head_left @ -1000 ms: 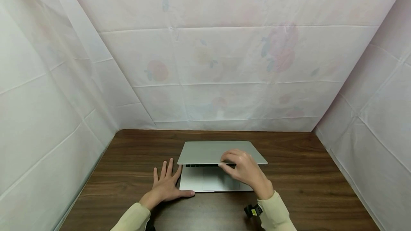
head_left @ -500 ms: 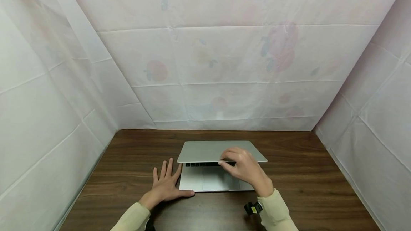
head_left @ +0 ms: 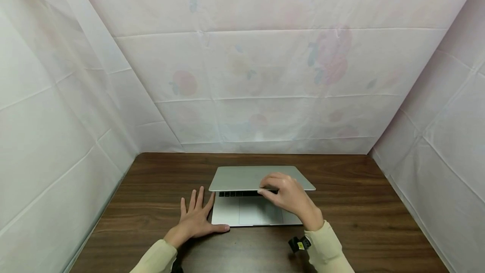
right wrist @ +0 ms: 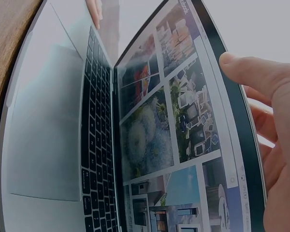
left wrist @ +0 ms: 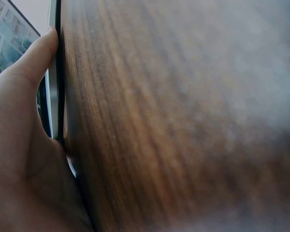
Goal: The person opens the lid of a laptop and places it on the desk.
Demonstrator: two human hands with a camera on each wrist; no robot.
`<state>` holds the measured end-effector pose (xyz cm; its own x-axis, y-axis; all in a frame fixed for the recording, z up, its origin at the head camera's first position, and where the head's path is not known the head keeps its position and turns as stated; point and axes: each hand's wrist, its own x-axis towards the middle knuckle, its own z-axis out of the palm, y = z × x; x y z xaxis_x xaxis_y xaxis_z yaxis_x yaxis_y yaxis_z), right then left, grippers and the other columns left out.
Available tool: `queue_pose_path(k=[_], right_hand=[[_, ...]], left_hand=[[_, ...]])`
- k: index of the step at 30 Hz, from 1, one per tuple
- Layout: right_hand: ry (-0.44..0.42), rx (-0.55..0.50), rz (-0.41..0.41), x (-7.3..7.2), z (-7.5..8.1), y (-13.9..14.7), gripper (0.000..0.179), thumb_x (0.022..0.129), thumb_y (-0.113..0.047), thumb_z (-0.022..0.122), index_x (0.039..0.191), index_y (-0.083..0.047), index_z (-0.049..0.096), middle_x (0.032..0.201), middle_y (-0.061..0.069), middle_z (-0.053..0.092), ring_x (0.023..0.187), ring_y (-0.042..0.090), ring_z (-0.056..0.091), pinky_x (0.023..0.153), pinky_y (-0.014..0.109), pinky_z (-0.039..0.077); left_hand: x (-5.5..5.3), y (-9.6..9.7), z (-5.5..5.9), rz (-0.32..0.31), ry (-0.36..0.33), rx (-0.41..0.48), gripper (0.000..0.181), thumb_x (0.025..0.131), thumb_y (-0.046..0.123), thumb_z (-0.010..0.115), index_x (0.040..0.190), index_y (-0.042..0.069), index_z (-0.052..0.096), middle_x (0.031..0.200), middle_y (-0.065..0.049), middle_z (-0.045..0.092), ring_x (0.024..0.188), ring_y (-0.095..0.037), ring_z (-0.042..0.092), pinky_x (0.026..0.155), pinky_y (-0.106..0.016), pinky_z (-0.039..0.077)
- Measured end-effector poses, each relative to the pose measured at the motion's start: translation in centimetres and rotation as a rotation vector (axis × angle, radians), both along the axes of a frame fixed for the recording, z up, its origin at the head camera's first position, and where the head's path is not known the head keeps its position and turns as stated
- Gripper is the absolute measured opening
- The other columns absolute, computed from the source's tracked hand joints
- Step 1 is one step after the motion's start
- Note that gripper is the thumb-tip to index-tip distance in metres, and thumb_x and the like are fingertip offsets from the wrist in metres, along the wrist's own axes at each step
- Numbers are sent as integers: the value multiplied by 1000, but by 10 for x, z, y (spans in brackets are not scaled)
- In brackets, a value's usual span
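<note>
A silver laptop sits on the wooden table with its lid partly raised. Under the lid's front edge, part of the black keyboard shows in the head view. My right hand pinches that edge right of centre, thumb on the screen side and fingers behind. The lit screen displays several pictures in the right wrist view. My left hand lies with fingers spread at the laptop's left side, its thumb on the front left corner. In the left wrist view the thumb lies along the base's edge.
The dark brown table extends around the laptop. White printed cloth hangs behind it, with more cloth at the left and right. A small black device is at the right wrist.
The lid's front edge has risen slightly with my right hand, and a little more of the keyboard shows. My left hand has stayed in place.
</note>
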<state>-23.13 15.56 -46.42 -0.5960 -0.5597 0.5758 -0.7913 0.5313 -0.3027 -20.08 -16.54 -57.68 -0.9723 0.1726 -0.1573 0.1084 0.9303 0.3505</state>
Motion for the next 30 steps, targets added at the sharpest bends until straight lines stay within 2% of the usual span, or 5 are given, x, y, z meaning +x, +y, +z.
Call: queue_pose_path(k=[12,16,23,30], right_hand=[[-38,-40,62,-6,2,2,9,87,-15,84,94,-17,79,95,-5,76,86,9,71,73,24,59],[-52,-39,69,-8,5,2,6,90,-19,82,94,-16,79,95,-4,76,86,8,71,72,24,59],[-37,-41,87,-11,11,3,6,90,-18,81,94,-14,79,96,-3,76,87,10,72,73,23,59],[-69,-32,84,-13,16,2,6,89,-16,82,94,-16,79,95,-3,75,87,12,71,71,28,60]], left_hand=[[-1,0,0,-1,5,0,138,59,103,54,167,25,18,173,-16,-6,159,-45,-7,118,-72,-14],[-1,0,-1,-1,6,4,138,59,103,54,167,27,16,173,-16,-6,159,-45,-7,118,-72,-14],[-1,-1,-1,-5,6,8,138,59,103,54,167,27,13,173,-17,-6,159,-45,-7,118,-73,-15],[-1,-1,-1,-7,6,14,139,58,104,53,167,28,12,173,-16,-7,159,-45,-7,117,-72,-15]])
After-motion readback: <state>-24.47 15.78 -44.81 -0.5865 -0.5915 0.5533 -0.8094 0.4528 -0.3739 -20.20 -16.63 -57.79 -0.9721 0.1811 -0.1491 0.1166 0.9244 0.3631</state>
